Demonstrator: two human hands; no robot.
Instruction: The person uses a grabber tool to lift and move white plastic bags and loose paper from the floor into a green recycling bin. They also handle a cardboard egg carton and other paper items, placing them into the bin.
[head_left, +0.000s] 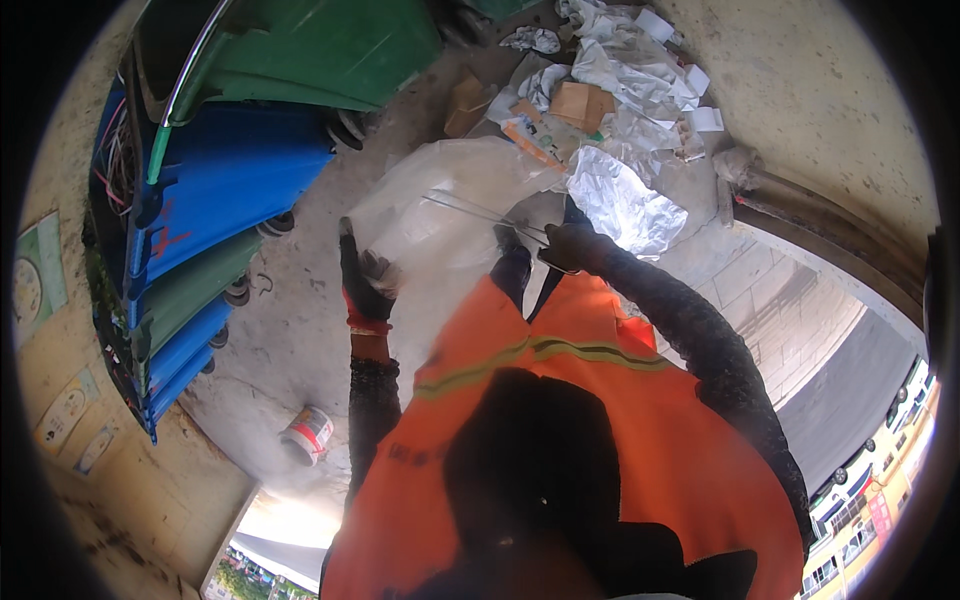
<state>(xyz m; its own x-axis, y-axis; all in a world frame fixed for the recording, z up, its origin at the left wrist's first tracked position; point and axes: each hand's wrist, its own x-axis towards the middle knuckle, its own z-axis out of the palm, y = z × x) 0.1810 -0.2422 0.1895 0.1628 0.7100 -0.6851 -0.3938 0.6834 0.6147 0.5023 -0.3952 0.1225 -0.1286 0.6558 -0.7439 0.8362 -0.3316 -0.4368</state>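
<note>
My left hand (366, 281), in a dark glove with a red cuff, is closed on bunched film at the near left edge of a large translucent plastic bag (442, 199). The bag spreads out over the concrete floor in front of my feet. In my right hand (568, 247) is a pair of long thin metal tongs (480, 212), whose rods point left across the bag. Whether the tips pinch the film cannot be made out. Just beyond the right hand lies a crumpled silvery-white sheet (626, 202).
Several green and blue wheeled bins (232, 161) line the left side. Ahead, a waste heap holds crumpled plastic (619, 71) and a cardboard box (581, 105). A paint bucket (307, 435) lies tipped behind my left arm. Wooden beams (832, 214) edge the right side.
</note>
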